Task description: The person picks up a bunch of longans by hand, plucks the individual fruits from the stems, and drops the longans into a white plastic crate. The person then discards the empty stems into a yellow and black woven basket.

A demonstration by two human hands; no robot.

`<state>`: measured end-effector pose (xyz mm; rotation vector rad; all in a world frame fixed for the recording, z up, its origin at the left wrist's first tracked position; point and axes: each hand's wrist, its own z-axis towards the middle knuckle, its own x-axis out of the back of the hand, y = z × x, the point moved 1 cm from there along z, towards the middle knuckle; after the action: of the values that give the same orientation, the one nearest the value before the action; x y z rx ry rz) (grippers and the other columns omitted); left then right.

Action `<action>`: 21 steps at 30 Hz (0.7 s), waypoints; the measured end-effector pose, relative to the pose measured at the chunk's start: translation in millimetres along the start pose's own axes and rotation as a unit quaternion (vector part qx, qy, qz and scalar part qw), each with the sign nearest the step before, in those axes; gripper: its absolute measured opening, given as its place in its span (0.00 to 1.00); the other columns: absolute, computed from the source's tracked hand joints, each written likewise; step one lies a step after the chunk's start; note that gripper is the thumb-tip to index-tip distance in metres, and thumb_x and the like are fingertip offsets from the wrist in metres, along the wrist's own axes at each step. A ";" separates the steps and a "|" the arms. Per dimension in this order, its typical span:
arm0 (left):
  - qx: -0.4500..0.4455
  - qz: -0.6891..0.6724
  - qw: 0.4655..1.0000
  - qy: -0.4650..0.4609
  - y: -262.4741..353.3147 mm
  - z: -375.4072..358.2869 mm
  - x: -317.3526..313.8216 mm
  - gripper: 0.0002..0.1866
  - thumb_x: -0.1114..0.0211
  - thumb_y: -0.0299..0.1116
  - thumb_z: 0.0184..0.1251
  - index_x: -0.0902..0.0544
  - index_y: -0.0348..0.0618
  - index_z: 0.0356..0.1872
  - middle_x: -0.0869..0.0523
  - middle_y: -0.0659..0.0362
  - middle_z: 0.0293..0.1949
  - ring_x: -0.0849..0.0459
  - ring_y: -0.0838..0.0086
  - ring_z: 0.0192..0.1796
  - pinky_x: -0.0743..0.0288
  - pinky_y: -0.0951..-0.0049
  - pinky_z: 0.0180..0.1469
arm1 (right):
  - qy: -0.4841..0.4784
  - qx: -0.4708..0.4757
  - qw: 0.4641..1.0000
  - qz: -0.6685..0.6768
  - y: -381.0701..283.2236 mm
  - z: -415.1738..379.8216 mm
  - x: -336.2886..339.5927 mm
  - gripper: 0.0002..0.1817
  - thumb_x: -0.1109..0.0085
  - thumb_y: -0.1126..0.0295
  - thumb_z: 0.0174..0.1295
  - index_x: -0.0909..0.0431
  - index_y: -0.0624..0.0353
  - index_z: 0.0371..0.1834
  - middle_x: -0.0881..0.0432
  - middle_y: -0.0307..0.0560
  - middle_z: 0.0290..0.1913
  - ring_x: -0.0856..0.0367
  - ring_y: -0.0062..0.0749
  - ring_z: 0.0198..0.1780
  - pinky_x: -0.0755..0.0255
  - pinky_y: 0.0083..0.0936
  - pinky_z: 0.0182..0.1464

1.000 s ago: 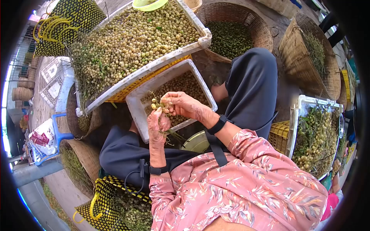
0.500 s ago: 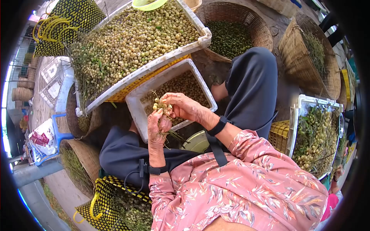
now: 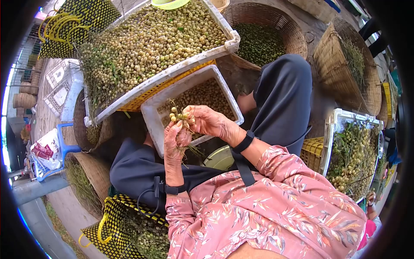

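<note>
Between my legs, my left hand (image 3: pixel 176 140) is closed around a small bunch of round yellow-green fruit (image 3: pixel 173 115), its thin stems (image 3: pixel 195 151) hanging out below the palm. My right hand (image 3: pixel 207 121) meets it from the right, fingers pinched at the fruit in the same bunch. Just beneath both hands stands a white foam box (image 3: pixel 151 113) partly filled with loose brownish fruit (image 3: pixel 211 96). Beyond it, a large white tray (image 3: pixel 159 77) is heaped with pale round fruit (image 3: pixel 159 36), with twigs and leaves at its left end.
A wicker basket (image 3: pixel 293 32) of small green fruit stands at the back. Another basket (image 3: pixel 340 64) leans at the right, above a white crate (image 3: pixel 330 138) of fruit bunches. A checked yellow-black bag (image 3: pixel 118 224) and a basket (image 3: pixel 92 172) of stems stand at the left.
My hands stay together at the bunch with only small finger movements. More of the fruit shows above my left fingers now. The view has shifted slightly.
</note>
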<state>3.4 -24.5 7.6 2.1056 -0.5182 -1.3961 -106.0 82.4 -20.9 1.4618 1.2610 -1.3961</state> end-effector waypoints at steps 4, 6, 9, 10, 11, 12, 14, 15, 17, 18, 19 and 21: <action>0.023 0.085 0.996 0.029 2.3 -0.1 4.1 0.06 0.45 0.29 0.70 0.20 0.39 0.39 0.31 0.68 0.14 0.40 0.86 0.11 0.47 0.82 0.15 | 0.038 -0.028 0.987 -0.151 -12.5 -4.6 -11.5 0.05 0.40 0.71 0.62 0.23 0.59 0.37 0.23 0.37 0.27 0.25 0.20 0.27 0.30 0.19 0.31; 0.027 0.120 0.991 0.059 4.7 -2.1 -1.1 0.06 0.45 0.28 0.69 0.21 0.39 0.38 0.31 0.68 0.13 0.41 0.86 0.10 0.47 0.82 0.14 | 0.029 -0.043 0.984 -0.168 -13.4 -4.1 -6.0 0.05 0.40 0.70 0.62 0.23 0.58 0.37 0.23 0.36 0.28 0.25 0.20 0.27 0.31 0.18 0.30; 0.025 0.079 0.997 -0.004 4.1 -1.4 0.6 0.06 0.44 0.28 0.69 0.21 0.39 0.36 0.31 0.67 0.13 0.40 0.85 0.10 0.47 0.82 0.14 | 0.025 -0.019 0.997 -0.075 -3.5 -4.2 -4.4 0.07 0.40 0.69 0.62 0.23 0.59 0.38 0.20 0.37 0.33 0.22 0.21 0.31 0.27 0.20 0.34; 0.021 0.064 0.998 -0.001 4.0 -2.2 0.5 0.06 0.44 0.28 0.69 0.21 0.38 0.36 0.31 0.67 0.13 0.40 0.85 0.10 0.47 0.81 0.14 | 0.028 -0.010 0.999 -0.041 0.2 -3.4 -3.4 0.07 0.40 0.69 0.62 0.23 0.60 0.39 0.20 0.38 0.34 0.22 0.22 0.32 0.26 0.21 0.35; 0.017 0.049 0.999 0.001 3.4 -2.1 -0.4 0.06 0.44 0.28 0.69 0.22 0.38 0.35 0.31 0.67 0.13 0.40 0.85 0.10 0.47 0.81 0.14 | 0.004 -0.009 1.000 -0.022 2.5 -0.2 2.9 0.08 0.40 0.69 0.61 0.23 0.61 0.40 0.19 0.39 0.37 0.20 0.23 0.34 0.24 0.23 0.38; 0.013 0.034 0.999 0.003 2.5 -1.8 -1.3 0.06 0.44 0.28 0.69 0.22 0.38 0.35 0.31 0.67 0.13 0.40 0.84 0.10 0.47 0.81 0.14 | -0.005 -0.003 1.000 -0.017 3.7 0.6 6.9 0.08 0.40 0.69 0.61 0.23 0.61 0.40 0.19 0.39 0.37 0.20 0.23 0.34 0.24 0.23 0.38; 0.024 0.009 0.999 0.023 2.0 -2.6 -5.5 0.06 0.44 0.28 0.68 0.22 0.38 0.35 0.31 0.67 0.12 0.40 0.84 0.09 0.47 0.81 0.14 | -0.022 0.009 1.000 -0.006 3.0 -0.8 -1.6 0.08 0.40 0.69 0.62 0.23 0.60 0.40 0.19 0.39 0.37 0.20 0.23 0.34 0.24 0.22 0.38; 0.030 -0.004 0.999 0.033 2.0 -3.0 -6.7 0.06 0.44 0.29 0.68 0.22 0.38 0.34 0.32 0.67 0.12 0.40 0.84 0.09 0.46 0.80 0.14 | 0.003 0.007 1.000 -0.025 1.4 -2.4 -5.0 0.08 0.41 0.69 0.62 0.23 0.60 0.40 0.19 0.39 0.36 0.20 0.22 0.34 0.24 0.21 0.37; 0.032 0.016 0.999 0.022 1.4 -1.3 -3.6 0.06 0.44 0.29 0.68 0.21 0.37 0.34 0.32 0.67 0.11 0.40 0.84 0.09 0.46 0.80 0.14 | 0.052 0.003 0.997 -0.063 -4.9 -7.5 -18.9 0.07 0.41 0.70 0.62 0.23 0.60 0.40 0.19 0.39 0.35 0.21 0.22 0.33 0.25 0.20 0.35; 0.033 0.027 0.999 0.016 1.4 -1.0 -2.2 0.06 0.44 0.29 0.68 0.21 0.37 0.34 0.32 0.67 0.11 0.41 0.84 0.09 0.46 0.80 0.14 | 0.045 -0.006 0.995 -0.092 -6.4 -7.1 -17.5 0.07 0.41 0.70 0.62 0.23 0.60 0.39 0.19 0.39 0.34 0.21 0.22 0.32 0.25 0.20 0.34; 0.037 0.030 0.999 0.019 1.8 -1.2 -1.7 0.07 0.44 0.29 0.68 0.21 0.37 0.34 0.32 0.67 0.11 0.40 0.84 0.09 0.46 0.80 0.14 | 0.038 -0.014 0.992 -0.121 -8.9 -5.7 -14.8 0.07 0.42 0.70 0.62 0.23 0.60 0.39 0.20 0.39 0.33 0.21 0.22 0.32 0.25 0.19 0.33; 0.045 0.037 0.998 0.024 1.9 -1.6 -1.3 0.07 0.45 0.30 0.69 0.21 0.37 0.34 0.32 0.67 0.11 0.40 0.83 0.09 0.46 0.80 0.14 | 0.025 -0.037 0.983 -0.180 -15.2 -5.1 -10.2 0.05 0.43 0.71 0.61 0.23 0.61 0.37 0.21 0.38 0.30 0.22 0.21 0.30 0.26 0.19 0.31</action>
<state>4.4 -24.9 10.2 2.1624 -0.6439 -1.3001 -118.6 89.3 -8.5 1.2665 1.6525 -1.5300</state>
